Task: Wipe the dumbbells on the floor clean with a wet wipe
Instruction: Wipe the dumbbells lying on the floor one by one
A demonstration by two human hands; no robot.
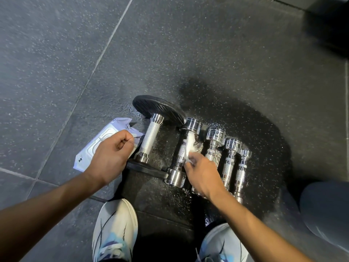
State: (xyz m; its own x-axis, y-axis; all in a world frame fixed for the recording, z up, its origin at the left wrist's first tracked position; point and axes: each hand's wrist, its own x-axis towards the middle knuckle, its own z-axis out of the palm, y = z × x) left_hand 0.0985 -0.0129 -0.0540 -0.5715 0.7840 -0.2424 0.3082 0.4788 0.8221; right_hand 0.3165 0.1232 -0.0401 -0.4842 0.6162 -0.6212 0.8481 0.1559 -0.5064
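Several dumbbells lie side by side on the dark rubber floor (pixel 188 44). A big black-plated dumbbell (pixel 151 137) with a knurled steel handle is at the left. Right of it lie chrome dumbbells, the first (pixel 181 157) the largest, then smaller ones (pixel 214 144), (pixel 229 159), (pixel 242 167). My right hand (pixel 202 173) pinches a crumpled white wet wipe (pixel 189 148) and presses it on the handle of the first chrome dumbbell. My left hand (pixel 111 154) is closed in a fist over the white wipe pack (pixel 94 148), beside the big dumbbell's handle; nothing shows in it.
My two white and blue shoes (pixel 115 229), (pixel 224 244) stand at the bottom edge, close to the dumbbells' near ends. A grey rounded object (pixel 326 207) sits at the right edge. A dark block (pixel 328 23) fills the top right corner. Pale floor seams run at the left.
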